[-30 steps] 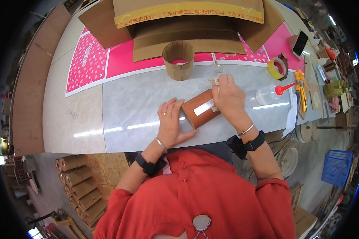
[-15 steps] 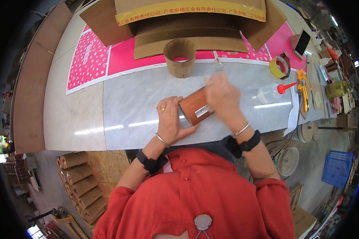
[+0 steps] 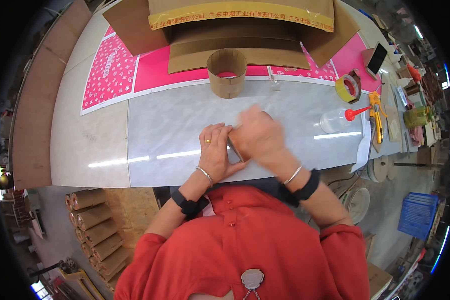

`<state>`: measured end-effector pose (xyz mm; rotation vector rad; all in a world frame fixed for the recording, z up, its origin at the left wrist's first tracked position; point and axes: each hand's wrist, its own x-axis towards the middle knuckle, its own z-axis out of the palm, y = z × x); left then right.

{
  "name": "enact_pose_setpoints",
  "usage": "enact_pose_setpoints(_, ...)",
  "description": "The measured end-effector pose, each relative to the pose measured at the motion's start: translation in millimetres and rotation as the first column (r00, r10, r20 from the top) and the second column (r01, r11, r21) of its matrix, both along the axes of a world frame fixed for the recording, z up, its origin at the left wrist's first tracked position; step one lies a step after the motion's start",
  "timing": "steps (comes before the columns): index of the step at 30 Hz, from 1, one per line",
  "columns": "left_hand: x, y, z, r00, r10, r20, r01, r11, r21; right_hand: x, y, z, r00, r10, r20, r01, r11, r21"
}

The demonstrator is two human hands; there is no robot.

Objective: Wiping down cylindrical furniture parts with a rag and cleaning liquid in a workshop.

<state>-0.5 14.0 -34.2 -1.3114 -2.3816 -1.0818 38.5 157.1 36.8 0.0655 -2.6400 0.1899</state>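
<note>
A reddish-brown tube-like piece lies on the grey tabletop close to my body, mostly covered by my right hand. My left hand grips its left end, fingers on the far side and thumb on the near side. Over the top of the piece is my right hand, its fingers smeared by motion. Whether it holds anything cannot be made out. Beyond both hands an open cardboard ring stands upright.
At the back, an open carton stands over pink printed sheets. To the right are a clear bottle with a red nozzle, a yellow tape roll, a yellow cutter and a phone. Wrapped rolls are stacked below left.
My right hand has moved left and nearer to me across the reddish-brown piece, covering its silver patch. My left hand keeps its hold on the left end.
</note>
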Motion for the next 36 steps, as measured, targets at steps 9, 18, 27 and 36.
enact_pose_setpoints(9,5.6,-4.6,19.6,0.997,-0.015,0.076,0.017,1.0,-0.024,4.9,50.3,6.4,0.978,-0.205,0.041,0.207,0.977,-0.052)
enact_pose_setpoints(18,-12.8,-4.3,12.1,0.971,-0.105,-0.214,0.078,0.988,-0.13,7.1,-24.8,-0.8,0.988,0.149,-0.051,-0.15,0.989,-0.018)
enact_pose_setpoints(27,3.6,2.3,18.8,0.976,-0.009,0.216,0.013,1.0,-0.018,10.0,32.3,1.2,0.966,-0.255,0.053,0.258,0.964,-0.07)
enact_pose_setpoints(36,9.1,0.2,15.7,0.974,0.0,0.226,-0.005,1.0,0.022,5.7,45.4,2.7,0.983,-0.157,0.098,0.155,0.987,0.029)
